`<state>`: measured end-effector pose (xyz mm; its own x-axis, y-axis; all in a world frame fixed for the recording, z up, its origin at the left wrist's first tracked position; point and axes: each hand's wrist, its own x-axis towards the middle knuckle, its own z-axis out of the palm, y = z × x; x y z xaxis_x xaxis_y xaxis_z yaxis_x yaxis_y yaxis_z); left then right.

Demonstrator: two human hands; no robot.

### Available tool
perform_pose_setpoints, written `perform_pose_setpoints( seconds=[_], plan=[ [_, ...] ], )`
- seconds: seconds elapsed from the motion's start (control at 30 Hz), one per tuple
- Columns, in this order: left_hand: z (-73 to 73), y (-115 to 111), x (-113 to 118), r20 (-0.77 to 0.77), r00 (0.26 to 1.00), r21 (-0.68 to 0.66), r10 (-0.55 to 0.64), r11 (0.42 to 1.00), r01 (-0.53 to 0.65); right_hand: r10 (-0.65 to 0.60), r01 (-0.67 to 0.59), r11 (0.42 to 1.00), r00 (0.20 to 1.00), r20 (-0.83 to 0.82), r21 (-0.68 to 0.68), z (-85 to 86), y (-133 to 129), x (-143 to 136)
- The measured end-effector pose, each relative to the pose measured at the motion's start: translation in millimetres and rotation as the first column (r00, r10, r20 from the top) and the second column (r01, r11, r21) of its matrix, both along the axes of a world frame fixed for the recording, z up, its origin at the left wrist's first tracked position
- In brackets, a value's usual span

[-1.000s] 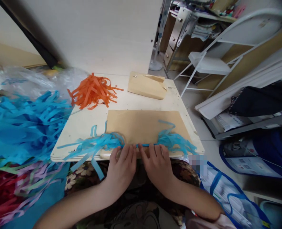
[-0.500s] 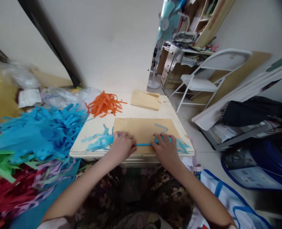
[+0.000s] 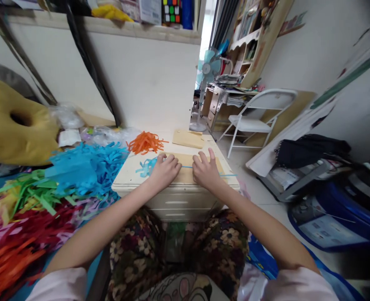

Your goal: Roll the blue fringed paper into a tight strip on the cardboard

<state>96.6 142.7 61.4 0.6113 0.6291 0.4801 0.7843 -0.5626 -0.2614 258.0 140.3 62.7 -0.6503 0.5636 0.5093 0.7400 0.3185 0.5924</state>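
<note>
A thin blue strip [image 3: 187,167] runs between my two hands, above a brown paper sheet [image 3: 185,177] on the small white cabinet top [image 3: 130,177]. My left hand [image 3: 166,170] is closed round the strip's left part, with a bunch of light blue paper strips [image 3: 146,167] at its outer side. My right hand [image 3: 206,168] has fingers curled on the strip, and one finger sticks up. Past the right hand a thin blue end reaches the cabinet's right side. Orange paper strips [image 3: 146,142] lie at the back left, near a folded brown paper piece [image 3: 188,139].
Heaps of blue [image 3: 84,167], green, red and orange paper strips lie at the left, beside a yellow cushion [image 3: 22,125]. At the right are a white folding chair [image 3: 254,121], a dark cloth [image 3: 307,150] and a blue container [image 3: 335,213]. A fan [image 3: 206,69] stands behind.
The view has tilted up and shifted. My right hand no longer has the bunch of blue strips at its outer side; only a thin end shows there. One right finger is now raised.
</note>
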Motion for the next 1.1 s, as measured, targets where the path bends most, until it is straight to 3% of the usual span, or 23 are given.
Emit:
perform_pose_setpoints(
  seconds=[0.13,0.2,0.27,0.33,0.37,0.4,0.43,0.5,0.57,0.63,0.7,0.77,0.83,0.93,1.0,1.1],
  plan=[
    [30.0,-50,-13,-0.091,0.996,0.271,0.019,0.963,0.006,0.041,-0.038,0.998,0.997,-0.069,0.051,39.2,-40,0],
    [37.3,-79,-18,-0.087,0.996,0.319,0.03,0.948,-0.001,0.076,-0.076,0.997,0.991,-0.114,0.006,54.0,-66,3],
    [39.7,-106,-21,-0.055,0.998,0.236,-0.001,0.972,0.014,0.109,-0.128,0.985,0.981,-0.162,-0.113,64.0,-91,6],
    [40.0,-127,-24,-0.005,0.995,0.005,-0.095,0.995,0.095,0.133,-0.188,0.941,0.97,-0.204,-0.28,69.5,-113,9],
    [40.1,-135,-25,0.035,0.987,-0.153,-0.159,0.975,0.163,0.14,-0.216,0.905,0.965,-0.222,-0.367,70.6,-121,9],
    [40.2,-140,-26,0.086,0.97,-0.317,-0.226,0.917,0.242,0.145,-0.24,0.86,0.961,-0.237,-0.45,70.5,-129,10],
    [40.2,-144,-27,0.148,0.948,-0.469,-0.283,0.824,0.319,0.144,-0.258,0.81,0.958,-0.248,-0.526,69.3,-134,10],
    [39.4,-144,-30,0.278,0.904,-0.696,-0.324,0.581,0.422,0.137,-0.285,0.706,0.953,-0.271,-0.648,63.6,-140,10],
    [35.5,-138,-32,0.379,0.885,-0.821,-0.269,0.344,0.456,0.13,-0.323,0.604,0.942,-0.31,-0.728,54.1,-141,12],
    [25.9,-131,-33,0.468,0.87,-0.861,-0.154,0.141,0.488,0.119,-0.38,0.494,0.921,-0.372,-0.782,42.0,-137,14],
    [9.6,-125,-32,0.574,0.819,-0.819,-0.013,-0.027,0.573,0.106,-0.47,0.341,0.88,-0.464,-0.814,28.5,-133,16],
    [-11.8,-124,-30,0.692,0.704,-0.695,0.157,-0.119,0.709,0.072,-0.583,0.176,0.811,-0.58,-0.793,15.0,-129,17],
    [-34.2,-126,-24,0.783,0.521,-0.52,0.34,-0.102,0.848,0.004,-0.699,0.041,0.715,-0.7,-0.714,1.8,-126,16],
    [-60.5,-128,-10,0.81,0.21,-0.288,0.548,0.059,0.956,-0.234,-0.859,-0.095,0.511,-0.827,-0.503,-18.8,-122,12],
    [-70.4,-125,0,0.789,0.1,-0.223,0.606,0.132,0.966,-0.432,-0.934,-0.095,0.351,-0.83,-0.346,-34.0,-119,8],
    [-77.9,-119,10,0.756,0.053,-0.213,0.653,0.169,0.962,-0.581,-0.975,0.031,0.162,-0.798,-0.221,-57.6,-117,2]
  ],
)
